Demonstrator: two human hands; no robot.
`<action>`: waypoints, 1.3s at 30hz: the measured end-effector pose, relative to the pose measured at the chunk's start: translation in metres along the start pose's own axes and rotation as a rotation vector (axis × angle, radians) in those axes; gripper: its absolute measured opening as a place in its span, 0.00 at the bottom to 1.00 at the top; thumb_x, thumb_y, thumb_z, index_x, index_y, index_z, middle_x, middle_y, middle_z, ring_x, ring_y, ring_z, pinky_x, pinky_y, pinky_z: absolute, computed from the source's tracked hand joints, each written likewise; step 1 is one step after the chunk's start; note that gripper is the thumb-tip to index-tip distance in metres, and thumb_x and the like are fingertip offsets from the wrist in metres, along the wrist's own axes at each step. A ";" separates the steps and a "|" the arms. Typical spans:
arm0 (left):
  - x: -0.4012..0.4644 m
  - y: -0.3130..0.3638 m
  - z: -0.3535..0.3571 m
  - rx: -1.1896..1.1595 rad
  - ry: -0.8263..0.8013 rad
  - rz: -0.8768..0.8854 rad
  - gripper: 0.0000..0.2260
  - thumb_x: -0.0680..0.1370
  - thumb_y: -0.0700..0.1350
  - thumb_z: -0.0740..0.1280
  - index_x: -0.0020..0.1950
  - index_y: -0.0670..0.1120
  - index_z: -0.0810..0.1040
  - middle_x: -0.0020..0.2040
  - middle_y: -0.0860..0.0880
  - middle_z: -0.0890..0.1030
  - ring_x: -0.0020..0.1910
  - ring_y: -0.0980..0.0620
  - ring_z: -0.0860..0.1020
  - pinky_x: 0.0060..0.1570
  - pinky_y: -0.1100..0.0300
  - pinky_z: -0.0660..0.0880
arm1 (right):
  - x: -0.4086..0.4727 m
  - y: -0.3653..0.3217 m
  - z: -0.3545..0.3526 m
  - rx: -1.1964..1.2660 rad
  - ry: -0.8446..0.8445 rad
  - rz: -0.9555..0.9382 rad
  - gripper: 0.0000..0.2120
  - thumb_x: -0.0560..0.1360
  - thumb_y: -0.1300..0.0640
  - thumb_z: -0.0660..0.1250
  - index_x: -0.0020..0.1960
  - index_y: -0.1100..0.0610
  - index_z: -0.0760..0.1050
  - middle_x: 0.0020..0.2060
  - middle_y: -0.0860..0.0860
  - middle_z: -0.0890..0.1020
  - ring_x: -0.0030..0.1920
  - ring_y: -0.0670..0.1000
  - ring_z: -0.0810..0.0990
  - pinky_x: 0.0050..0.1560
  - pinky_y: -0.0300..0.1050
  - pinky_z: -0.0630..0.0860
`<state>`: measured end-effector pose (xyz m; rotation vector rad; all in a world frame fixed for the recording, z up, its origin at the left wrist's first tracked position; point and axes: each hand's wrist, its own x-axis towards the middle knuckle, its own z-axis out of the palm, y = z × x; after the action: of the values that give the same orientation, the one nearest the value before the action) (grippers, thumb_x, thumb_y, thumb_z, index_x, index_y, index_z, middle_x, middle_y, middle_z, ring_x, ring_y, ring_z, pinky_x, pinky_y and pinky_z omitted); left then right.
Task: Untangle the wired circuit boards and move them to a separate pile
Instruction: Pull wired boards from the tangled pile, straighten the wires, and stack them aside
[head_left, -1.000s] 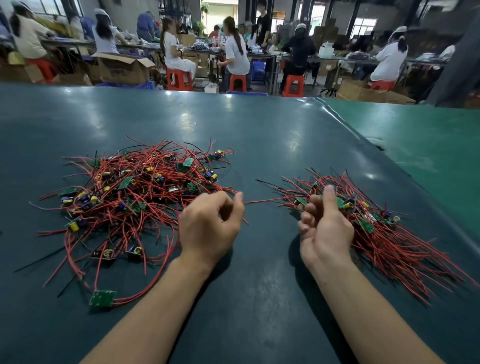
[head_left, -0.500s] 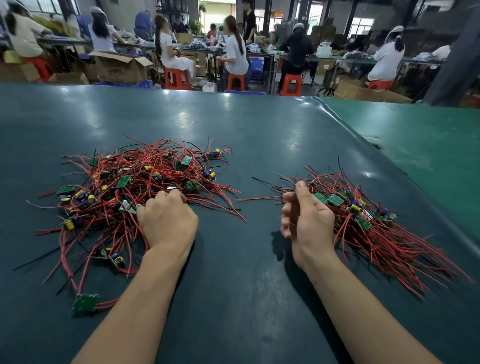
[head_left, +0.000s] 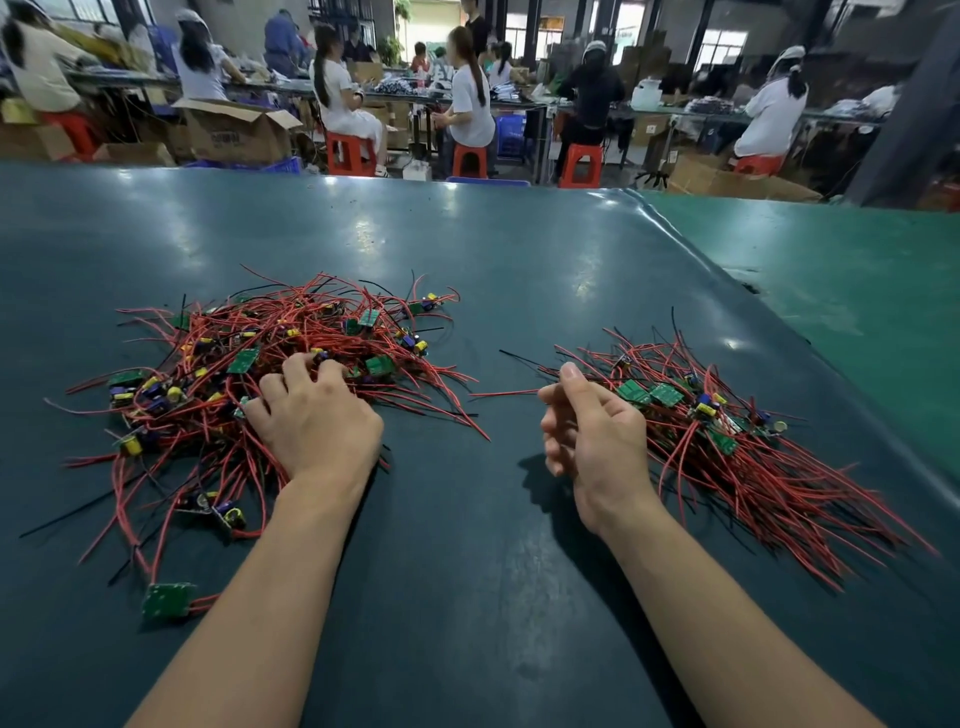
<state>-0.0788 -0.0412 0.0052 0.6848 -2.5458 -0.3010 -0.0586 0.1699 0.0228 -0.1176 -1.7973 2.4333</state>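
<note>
Now the left hand (head_left: 317, 421) digs into the tangled pile (head_left: 249, 384), fingers grasping wires to free a board, while the right hand (head_left: 592, 436) waits loosely curled, holding nothing, beside the sorted pile (head_left: 753, 457).

Table mat (head_left: 467, 270): smooth, semi-glossy dark green sheet. Wires (head_left: 322, 332): red plastic-looking insulation. Cartons (head_left: 234, 135): matt cardboard.

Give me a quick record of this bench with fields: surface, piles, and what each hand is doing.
surface: dark green mat
left pile: tangled heap of red-wired circuit boards
right pile: sorted pile, wires fanned out
left hand: fingers dug into the tangled heap
right hand: loosely curled beside the sorted pile, holding nothing visible
stray board: near left forearm
</note>
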 end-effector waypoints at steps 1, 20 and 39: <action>0.000 0.000 0.000 0.001 -0.001 -0.007 0.13 0.75 0.45 0.66 0.59 0.47 0.79 0.66 0.44 0.72 0.63 0.39 0.70 0.63 0.45 0.61 | 0.000 0.000 0.000 -0.002 -0.003 0.001 0.16 0.80 0.50 0.65 0.37 0.58 0.78 0.25 0.50 0.75 0.21 0.47 0.69 0.20 0.35 0.62; -0.049 0.043 -0.015 -0.905 0.285 0.943 0.05 0.76 0.32 0.68 0.50 0.35 0.81 0.50 0.41 0.80 0.51 0.50 0.79 0.55 0.62 0.75 | 0.002 0.003 0.011 0.066 -0.267 0.078 0.07 0.79 0.56 0.65 0.51 0.59 0.76 0.34 0.50 0.82 0.24 0.48 0.77 0.21 0.37 0.71; -0.046 0.047 -0.010 -1.332 -0.456 0.340 0.09 0.74 0.33 0.71 0.52 0.40 0.79 0.45 0.49 0.83 0.44 0.56 0.82 0.48 0.62 0.79 | 0.007 0.006 0.003 -0.040 -0.175 -0.063 0.04 0.78 0.63 0.67 0.48 0.60 0.81 0.37 0.52 0.84 0.31 0.48 0.81 0.23 0.38 0.74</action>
<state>-0.0588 0.0220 0.0107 -0.3651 -2.0594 -1.9016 -0.0666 0.1664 0.0176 0.1518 -1.8885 2.4319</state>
